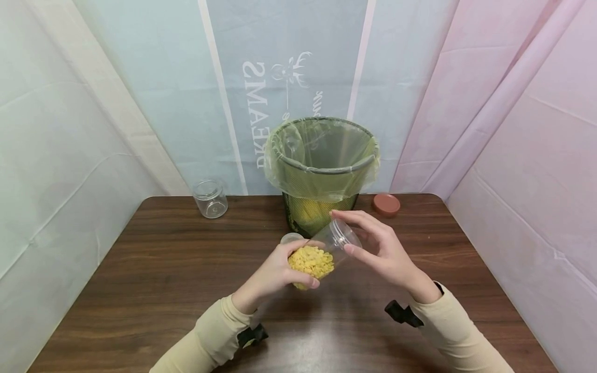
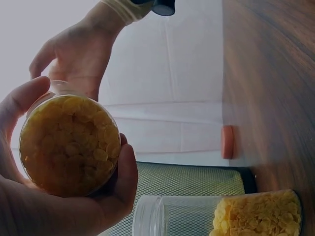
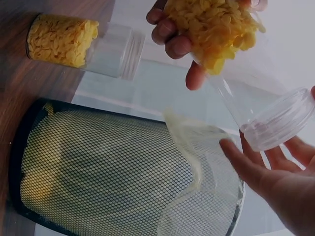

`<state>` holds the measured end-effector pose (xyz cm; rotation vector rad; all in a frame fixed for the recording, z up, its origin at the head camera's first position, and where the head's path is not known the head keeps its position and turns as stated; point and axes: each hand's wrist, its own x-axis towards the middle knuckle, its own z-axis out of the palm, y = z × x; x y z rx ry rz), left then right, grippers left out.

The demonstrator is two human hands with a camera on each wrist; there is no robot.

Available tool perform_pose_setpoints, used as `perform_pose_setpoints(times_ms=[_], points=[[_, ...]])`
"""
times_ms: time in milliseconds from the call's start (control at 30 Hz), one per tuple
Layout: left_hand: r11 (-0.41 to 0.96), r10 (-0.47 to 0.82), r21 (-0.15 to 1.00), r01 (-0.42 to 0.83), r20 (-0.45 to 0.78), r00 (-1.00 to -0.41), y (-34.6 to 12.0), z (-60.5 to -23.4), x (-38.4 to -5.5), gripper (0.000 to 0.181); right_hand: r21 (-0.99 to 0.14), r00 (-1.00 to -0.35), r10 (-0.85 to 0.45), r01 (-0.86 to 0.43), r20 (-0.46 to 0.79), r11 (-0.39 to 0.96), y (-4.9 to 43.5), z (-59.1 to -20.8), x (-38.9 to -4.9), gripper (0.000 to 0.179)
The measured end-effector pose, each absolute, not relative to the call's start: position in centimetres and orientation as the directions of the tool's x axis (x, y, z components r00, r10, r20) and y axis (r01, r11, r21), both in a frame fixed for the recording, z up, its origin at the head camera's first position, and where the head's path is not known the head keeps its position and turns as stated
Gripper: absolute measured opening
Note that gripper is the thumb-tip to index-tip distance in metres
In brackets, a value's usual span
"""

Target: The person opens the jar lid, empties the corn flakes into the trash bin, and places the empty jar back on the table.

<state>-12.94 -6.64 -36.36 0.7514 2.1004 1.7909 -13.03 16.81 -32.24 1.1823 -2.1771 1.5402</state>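
My left hand grips a clear jar partly filled with yellow flakes, its thumb and fingers around the base end. The jar lies tilted in the air above the table, its mouth toward the upper right. At that mouth, my right hand holds the ridged clear rim between thumb and fingers. Flakes gather in the lower part, near the left palm. Behind the left hand stands a second clear jar, also with flakes; only its top peeks out in the head view.
A mesh bin with a pale yellow liner stands at the table's back edge, something yellow inside. To its left is an empty clear jar; a reddish-brown lid lies to its right. Cloth walls surround the wooden table.
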Motion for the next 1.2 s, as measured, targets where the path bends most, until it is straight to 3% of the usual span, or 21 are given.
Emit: perform_pose_setpoints(times_ms=[133,300,467,667,900,1033,1200], points=[[0.134,0.515,0.969,0.208,0.111,-0.850,-6.6,-36.4,-12.8,0.062,-0.700,-0.718,-0.436,-0.674,0.543,0.237,16.7,-32.3,-12.9,0.054],[0.303,0.408,0.903,0.306,0.168,-0.898,-6.3,-36.5,-12.5,0.067,-0.735,-0.839,-0.339,-0.539,0.425,0.411,16.6,-32.2,-12.6,0.054],[0.412,0.333,0.827,0.383,0.254,-0.908,-6.1,-36.5,-12.2,0.071,-0.786,-0.896,-0.294,-0.436,0.333,0.439,16.5,-32.2,-12.5,0.050],[0.363,0.384,0.853,0.375,0.230,-0.894,-6.4,-36.5,-12.4,0.069,-0.788,-0.858,-0.363,-0.490,0.362,0.372,16.8,-32.2,-12.7,0.049],[0.106,0.560,0.960,0.259,0.158,-0.814,-6.8,-36.4,-12.9,0.063,-0.746,-0.741,-0.505,-0.617,0.442,0.252,17.6,-31.6,-12.8,0.056],[0.025,0.605,0.975,0.219,0.160,-0.780,-6.8,-36.5,-12.8,0.063,-0.750,-0.691,-0.542,-0.643,0.479,0.156,17.6,-31.3,-12.8,0.056],[-0.024,0.615,0.980,0.197,0.170,-0.770,-6.7,-36.6,-12.8,0.065,-0.772,-0.676,-0.545,-0.631,0.495,0.081,17.5,-31.3,-12.7,0.055]])
